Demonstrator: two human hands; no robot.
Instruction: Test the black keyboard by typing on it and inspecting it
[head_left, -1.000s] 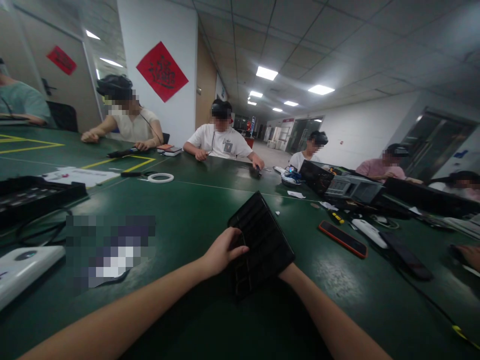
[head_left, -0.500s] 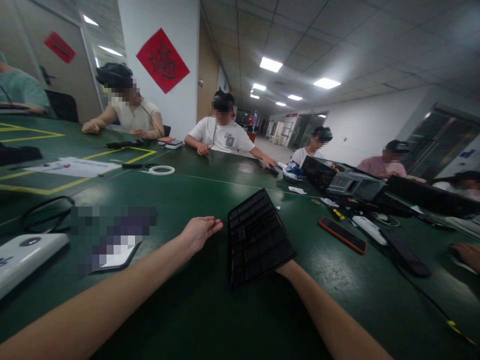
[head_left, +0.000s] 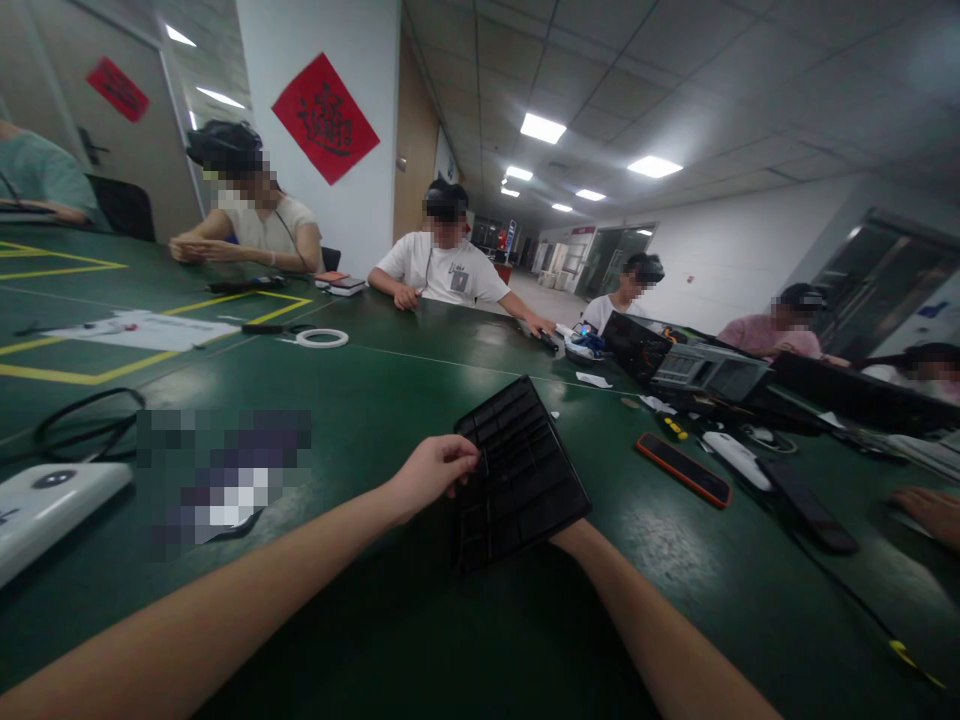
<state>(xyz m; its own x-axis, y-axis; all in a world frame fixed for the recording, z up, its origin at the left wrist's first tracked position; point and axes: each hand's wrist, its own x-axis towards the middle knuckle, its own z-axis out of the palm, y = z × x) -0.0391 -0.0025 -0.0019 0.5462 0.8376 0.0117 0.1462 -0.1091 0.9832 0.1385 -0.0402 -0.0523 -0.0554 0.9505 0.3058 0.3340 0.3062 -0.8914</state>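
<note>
A black compartmented plastic tray is held tilted up above the green table in front of me. My left hand has its fingers curled onto the tray's left edge. My right hand is hidden behind the tray; only its forearm shows, reaching up under the tray's lower right corner and supporting it.
An orange-cased phone, a white device and dark phones lie to the right. A white box and black cable sit at left, a tape ring farther back. Several seated people work around the table; another person's hand is at right.
My left hand gripped the tray, let go and swung out to the left, and now it is back with its fingers on the tray's left edge. The tray stayed raised.
</note>
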